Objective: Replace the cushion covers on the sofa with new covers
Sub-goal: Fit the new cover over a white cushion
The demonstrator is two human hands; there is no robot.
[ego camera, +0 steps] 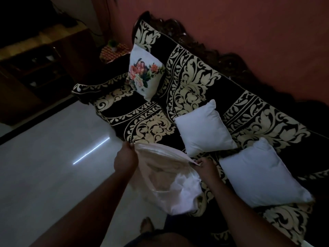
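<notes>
A pale cushion cover (165,177) with a white insert partly inside it hangs in front of the sofa's front edge. My left hand (125,158) grips the cover's upper left corner. My right hand (204,165) pinches the cover's edge at its upper right. Two bare white cushion inserts lie on the sofa seat, one in the middle (204,127) and one to the right (261,173). A white cushion with a floral print (144,73) leans against the sofa's left end.
The sofa (194,81) wears a black throw with cream scroll patterns and stands against a reddish wall. A glossy pale floor (53,157) lies to the left. A dark wooden cabinet (35,65) stands at the far left, beside a small side table (114,50) with a plant.
</notes>
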